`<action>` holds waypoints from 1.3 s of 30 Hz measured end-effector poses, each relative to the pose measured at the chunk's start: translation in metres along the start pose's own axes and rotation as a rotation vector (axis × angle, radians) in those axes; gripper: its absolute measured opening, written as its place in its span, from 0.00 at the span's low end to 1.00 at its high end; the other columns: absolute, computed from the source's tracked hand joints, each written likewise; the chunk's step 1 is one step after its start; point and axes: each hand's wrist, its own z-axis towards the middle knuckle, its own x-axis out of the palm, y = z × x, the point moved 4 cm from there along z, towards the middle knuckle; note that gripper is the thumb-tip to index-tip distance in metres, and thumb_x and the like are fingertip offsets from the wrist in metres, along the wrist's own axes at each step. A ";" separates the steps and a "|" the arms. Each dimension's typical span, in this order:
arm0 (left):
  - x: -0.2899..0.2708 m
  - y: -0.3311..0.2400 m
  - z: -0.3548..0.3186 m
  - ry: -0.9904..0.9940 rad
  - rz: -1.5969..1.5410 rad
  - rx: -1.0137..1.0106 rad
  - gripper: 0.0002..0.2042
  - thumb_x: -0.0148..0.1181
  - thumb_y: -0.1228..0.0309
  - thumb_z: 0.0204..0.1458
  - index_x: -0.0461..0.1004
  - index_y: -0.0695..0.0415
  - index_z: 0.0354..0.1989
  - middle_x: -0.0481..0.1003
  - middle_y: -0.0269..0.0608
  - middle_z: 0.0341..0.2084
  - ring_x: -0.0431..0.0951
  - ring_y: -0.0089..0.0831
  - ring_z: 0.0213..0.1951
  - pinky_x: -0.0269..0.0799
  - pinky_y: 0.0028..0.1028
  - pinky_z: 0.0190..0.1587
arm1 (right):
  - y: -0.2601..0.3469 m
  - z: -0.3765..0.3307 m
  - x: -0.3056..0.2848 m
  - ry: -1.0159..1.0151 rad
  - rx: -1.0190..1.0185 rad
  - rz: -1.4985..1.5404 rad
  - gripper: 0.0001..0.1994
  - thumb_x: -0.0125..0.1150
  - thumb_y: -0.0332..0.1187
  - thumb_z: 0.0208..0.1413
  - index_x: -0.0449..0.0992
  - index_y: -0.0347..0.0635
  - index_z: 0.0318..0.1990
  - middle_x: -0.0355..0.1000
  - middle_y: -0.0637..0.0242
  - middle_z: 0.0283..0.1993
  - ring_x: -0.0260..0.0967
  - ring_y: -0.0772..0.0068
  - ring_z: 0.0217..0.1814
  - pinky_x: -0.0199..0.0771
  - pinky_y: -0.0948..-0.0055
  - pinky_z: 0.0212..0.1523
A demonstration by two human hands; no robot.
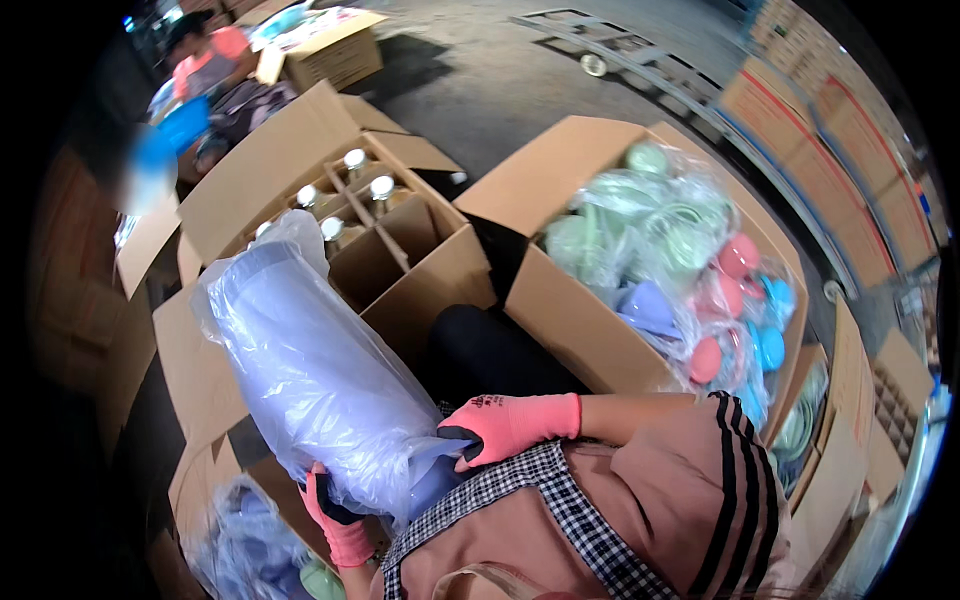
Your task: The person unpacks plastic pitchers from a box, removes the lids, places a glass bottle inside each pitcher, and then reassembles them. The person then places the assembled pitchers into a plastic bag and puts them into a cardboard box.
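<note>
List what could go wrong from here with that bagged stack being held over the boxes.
1. The plastic-wrapped stack is long and tilted; the left hand and right hand grip only its lower end, so the top may tip sideways.
2. The thin wrap looks slippery and loose, so the gloves may slide or tear it.
3. A swinging top could strike the capped containers in the divided carton.

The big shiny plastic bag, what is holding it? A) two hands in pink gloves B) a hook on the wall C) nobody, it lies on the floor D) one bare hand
A: the left hand in a pink glove grips the plastic bag from below, and the right hand, also pink-gloved, presses on its lower side.
</note>
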 end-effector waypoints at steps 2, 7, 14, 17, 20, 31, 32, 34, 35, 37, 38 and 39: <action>0.018 -0.001 0.015 0.064 -0.183 -0.076 0.18 0.48 0.68 0.51 0.62 0.65 0.48 0.69 0.42 0.39 0.70 0.31 0.40 0.66 0.29 0.43 | 0.003 -0.003 -0.001 -0.037 0.037 0.074 0.19 0.58 0.42 0.45 0.70 0.33 0.36 0.71 0.55 0.31 0.68 0.59 0.35 0.66 0.68 0.36; 0.037 0.021 0.056 0.284 0.221 0.267 0.12 0.47 0.67 0.54 0.65 0.61 0.42 0.69 0.37 0.35 0.69 0.25 0.34 0.68 0.26 0.38 | 0.020 0.017 0.007 -0.048 0.279 0.514 0.10 0.54 0.36 0.48 0.70 0.36 0.28 0.68 0.64 0.24 0.64 0.78 0.24 0.62 0.77 0.26; 0.093 0.010 0.066 0.597 0.046 -0.003 0.17 0.49 0.66 0.49 0.63 0.62 0.46 0.68 0.39 0.39 0.70 0.29 0.40 0.67 0.29 0.44 | 0.088 0.006 -0.024 -0.392 -0.155 0.505 0.17 0.59 0.41 0.47 0.62 0.37 0.33 0.66 0.65 0.29 0.61 0.75 0.31 0.61 0.75 0.34; 0.105 0.014 0.073 0.569 0.064 0.012 0.17 0.50 0.67 0.49 0.63 0.62 0.46 0.68 0.39 0.39 0.70 0.29 0.40 0.67 0.29 0.44 | 0.084 -0.049 -0.031 -0.088 -0.083 0.415 0.21 0.60 0.40 0.48 0.64 0.37 0.45 0.63 0.61 0.39 0.61 0.69 0.39 0.61 0.73 0.42; 0.121 0.017 0.080 0.541 0.102 0.020 0.17 0.50 0.67 0.49 0.64 0.62 0.46 0.68 0.39 0.39 0.70 0.29 0.40 0.67 0.29 0.44 | 0.064 -0.131 -0.077 -0.382 -0.252 0.065 0.17 0.59 0.37 0.46 0.69 0.39 0.43 0.63 0.59 0.48 0.62 0.66 0.50 0.61 0.71 0.50; 0.229 0.036 0.110 0.583 0.143 -0.041 0.17 0.50 0.67 0.48 0.64 0.62 0.45 0.69 0.40 0.39 0.70 0.30 0.40 0.66 0.29 0.45 | -0.092 -0.223 -0.055 -0.429 0.553 -0.099 0.23 0.51 0.53 0.49 0.70 0.40 0.39 0.67 0.53 0.41 0.64 0.54 0.45 0.63 0.60 0.45; 0.240 0.037 0.115 0.578 0.138 -0.035 0.16 0.50 0.68 0.48 0.64 0.62 0.45 0.69 0.40 0.39 0.70 0.30 0.40 0.66 0.29 0.45 | -0.086 -0.230 -0.080 -0.484 0.422 0.071 0.23 0.51 0.52 0.49 0.69 0.42 0.42 0.68 0.55 0.40 0.65 0.54 0.44 0.65 0.62 0.44; 0.265 0.041 0.122 0.581 0.126 -0.015 0.16 0.50 0.68 0.48 0.65 0.62 0.45 0.69 0.40 0.38 0.70 0.30 0.40 0.66 0.29 0.45 | -0.095 -0.262 -0.131 -1.229 0.479 -0.587 0.24 0.57 0.47 0.44 0.67 0.39 0.44 0.64 0.54 0.48 0.63 0.54 0.48 0.63 0.62 0.48; 0.272 0.042 0.123 0.580 0.124 -0.011 0.16 0.50 0.68 0.48 0.65 0.62 0.45 0.69 0.40 0.38 0.70 0.30 0.40 0.66 0.29 0.45 | -0.103 -0.273 -0.165 -1.323 0.661 -0.901 0.28 0.61 0.42 0.42 0.64 0.38 0.51 0.61 0.50 0.52 0.57 0.52 0.56 0.58 0.61 0.54; 0.284 0.050 0.122 0.592 0.120 -0.023 0.16 0.50 0.68 0.48 0.65 0.62 0.45 0.69 0.40 0.38 0.70 0.30 0.40 0.66 0.29 0.45 | -0.145 -0.295 -0.220 -1.217 0.963 -0.906 0.37 0.65 0.45 0.38 0.57 0.40 0.56 0.50 0.51 0.59 0.46 0.48 0.62 0.50 0.56 0.59; 0.281 0.050 0.118 0.577 0.133 -0.028 0.16 0.50 0.68 0.48 0.65 0.62 0.45 0.69 0.40 0.38 0.70 0.30 0.40 0.66 0.29 0.45 | -0.164 -0.295 -0.239 -1.151 1.082 -0.921 0.40 0.66 0.46 0.36 0.55 0.40 0.57 0.47 0.52 0.62 0.43 0.47 0.64 0.48 0.54 0.60; 0.274 0.053 0.111 0.572 0.147 -0.045 0.16 0.50 0.68 0.48 0.65 0.62 0.45 0.70 0.40 0.38 0.70 0.30 0.40 0.66 0.29 0.45 | -0.186 -0.295 -0.250 -1.081 1.098 -1.013 0.41 0.66 0.46 0.35 0.55 0.41 0.57 0.48 0.53 0.61 0.44 0.47 0.63 0.49 0.53 0.59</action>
